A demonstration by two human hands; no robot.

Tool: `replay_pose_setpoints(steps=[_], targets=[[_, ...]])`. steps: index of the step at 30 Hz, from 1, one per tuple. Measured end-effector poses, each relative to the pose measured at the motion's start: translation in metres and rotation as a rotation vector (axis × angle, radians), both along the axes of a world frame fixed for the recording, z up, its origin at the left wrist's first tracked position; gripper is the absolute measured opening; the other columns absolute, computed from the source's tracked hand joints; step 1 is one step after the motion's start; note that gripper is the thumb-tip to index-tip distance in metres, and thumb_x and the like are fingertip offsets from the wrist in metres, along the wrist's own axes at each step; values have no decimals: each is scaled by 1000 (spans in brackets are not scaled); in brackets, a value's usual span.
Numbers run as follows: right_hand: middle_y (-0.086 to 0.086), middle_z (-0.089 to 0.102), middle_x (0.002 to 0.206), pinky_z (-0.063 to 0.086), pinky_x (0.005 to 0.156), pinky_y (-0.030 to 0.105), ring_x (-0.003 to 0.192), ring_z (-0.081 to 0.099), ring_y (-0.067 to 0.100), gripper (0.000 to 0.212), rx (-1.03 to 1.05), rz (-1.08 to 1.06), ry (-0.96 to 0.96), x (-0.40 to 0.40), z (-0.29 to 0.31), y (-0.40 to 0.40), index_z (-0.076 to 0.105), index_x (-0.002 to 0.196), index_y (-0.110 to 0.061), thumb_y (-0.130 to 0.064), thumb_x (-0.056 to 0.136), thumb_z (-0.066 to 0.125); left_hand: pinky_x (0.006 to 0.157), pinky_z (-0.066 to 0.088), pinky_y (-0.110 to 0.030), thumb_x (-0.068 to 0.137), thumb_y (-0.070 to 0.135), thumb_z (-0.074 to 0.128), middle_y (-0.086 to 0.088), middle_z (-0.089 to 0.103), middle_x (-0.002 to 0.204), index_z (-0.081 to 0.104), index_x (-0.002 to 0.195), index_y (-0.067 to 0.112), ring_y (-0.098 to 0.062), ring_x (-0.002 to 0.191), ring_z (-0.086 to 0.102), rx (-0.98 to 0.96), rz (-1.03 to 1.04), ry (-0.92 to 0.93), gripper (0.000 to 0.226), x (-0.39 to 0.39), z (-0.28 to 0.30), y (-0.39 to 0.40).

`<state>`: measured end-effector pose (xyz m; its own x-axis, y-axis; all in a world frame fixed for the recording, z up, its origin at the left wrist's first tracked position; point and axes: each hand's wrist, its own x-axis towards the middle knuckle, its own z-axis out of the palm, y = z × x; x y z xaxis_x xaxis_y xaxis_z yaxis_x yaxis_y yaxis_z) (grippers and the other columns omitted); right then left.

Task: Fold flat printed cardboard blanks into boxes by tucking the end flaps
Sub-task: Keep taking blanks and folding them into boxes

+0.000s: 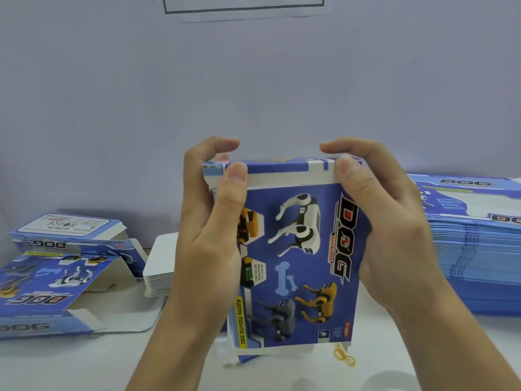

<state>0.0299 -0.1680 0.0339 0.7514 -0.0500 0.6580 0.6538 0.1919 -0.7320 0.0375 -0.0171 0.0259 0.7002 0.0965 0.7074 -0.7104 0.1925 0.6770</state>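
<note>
Blue box [296, 249] | upright between left hand [214, 221], right hand [386, 221]

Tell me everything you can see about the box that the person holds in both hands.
The box is printed cardboard, mostly blue, with pictures of white, yellow and grey robot dogs, a bone and the word DOG. It stands upright over the white table, front face toward the camera. The left hand and right hand grip its top corners, thumbs pressing on the folded top flap. A loose flap shows at the bottom.
</note>
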Motion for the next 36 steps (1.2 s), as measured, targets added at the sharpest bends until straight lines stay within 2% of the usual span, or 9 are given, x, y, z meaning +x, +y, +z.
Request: replay_pose_setpoints(steps=[3,8,11,15,20,24,28,32,36], targets=[[10,68,90,56,59,36,77,71,28,13,6,15,-5,3,-2,-2,66,96,-22,-27,91,54,68,51,-63,97,37,47,9,60,86,57,103,46,-44,78,58,16,-9,-6,15,-1,0,2],[8,66,86,54,59,35,72,67,22,15,69,83,45,6,-5,0,66,83,-23,-22,85,51,61,56,-27,94,29,60,12,67,105,64,91,32,-8,81,68,45,-9,-105,6,2,2,9],[0,70,77,51,54,26,63,67,17,22,77,49,83,9,-5,2,66,70,-27,-18,78,48,66,57,-29,88,33,59,6,69,106,68,88,30,-15,90,68,69,-20,-116,10,6,1,16],[7,69,81,45,62,41,69,66,29,17,66,86,84,6,-8,5,61,80,-26,-23,81,44,80,57,-48,89,35,59,6,68,111,70,94,36,-27,106,66,92,-72,-106,12,7,-2,19],[2,71,88,55,57,28,71,72,19,15,126,137,34,6,-8,0,64,89,-20,-17,86,50,70,54,-29,87,50,65,6,63,128,69,102,40,-22,91,64,150,-118,-139,18,5,1,24],[-3,72,109,59,69,37,92,73,27,18,0,124,-47,5,-14,-3,69,103,-24,-25,85,70,84,57,-44,87,53,64,5,60,134,69,96,40,-32,118,61,158,-69,-127,17,8,-1,24],[-6,63,131,58,74,40,106,70,28,16,-25,16,-10,10,-17,-8,74,94,-31,-33,78,71,87,54,-63,91,47,62,5,59,138,70,96,38,-23,113,66,176,-56,-155,13,7,-4,21],[-6,61,133,59,72,39,108,69,28,15,-15,32,4,11,-17,-8,75,92,-31,-33,78,71,80,58,-30,94,43,57,3,57,141,72,97,29,-12,118,63,78,-202,-141,21,5,-3,23],[-7,62,131,58,69,38,102,71,29,15,-10,48,31,10,-17,-11,72,93,-30,-33,78,70,85,55,-26,96,30,50,2,60,137,76,94,28,-16,122,61,82,-210,-103,26,7,-3,22]])
